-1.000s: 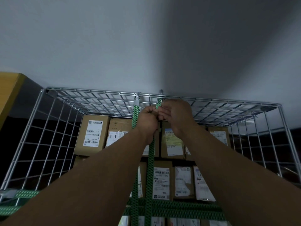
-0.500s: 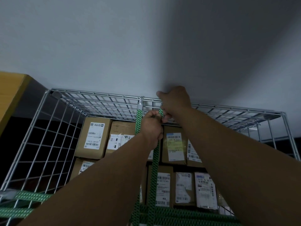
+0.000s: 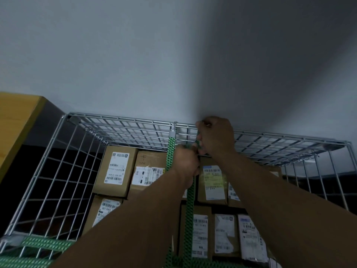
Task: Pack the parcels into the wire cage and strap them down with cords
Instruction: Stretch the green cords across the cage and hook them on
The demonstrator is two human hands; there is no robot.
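- Across the upper half of the frame, a plain grey wall (image 3: 135, 55) rises behind everything, darker toward the right.
- Below it, filling the lower half of the frame, stands the wire cage (image 3: 58, 180), seen from above; its far top rail runs left to right through the middle of the frame.
- At the left edge, a yellow wooden panel (image 3: 17, 120) sits just outside the cage.
- Inside the cage, brown cardboard parcels (image 3: 116, 167) with white barcode labels are packed side by side in rows, from centre left to lower right.
- At the lower left corner, green side cords (image 3: 44, 243) stretch across the cage's near edge.
- Left of centre, a green hooked cord (image 3: 171, 151) runs up over the parcels and is caught on the far top rail by a pale end piece.
- Just to its right, a second green cord (image 3: 190, 206) rises from the bottom of the frame, over the parcels, to both hands.
- At centre, the left hand (image 3: 186, 161) is a closed fist wrapped round this cord.
- Just above and right of it, the right hand (image 3: 216, 138) reaches the far top rail, fingers (image 3: 204, 123) curled over the wire; the cord's upper end passes under its palm, gripped there, though the end itself is hidden.
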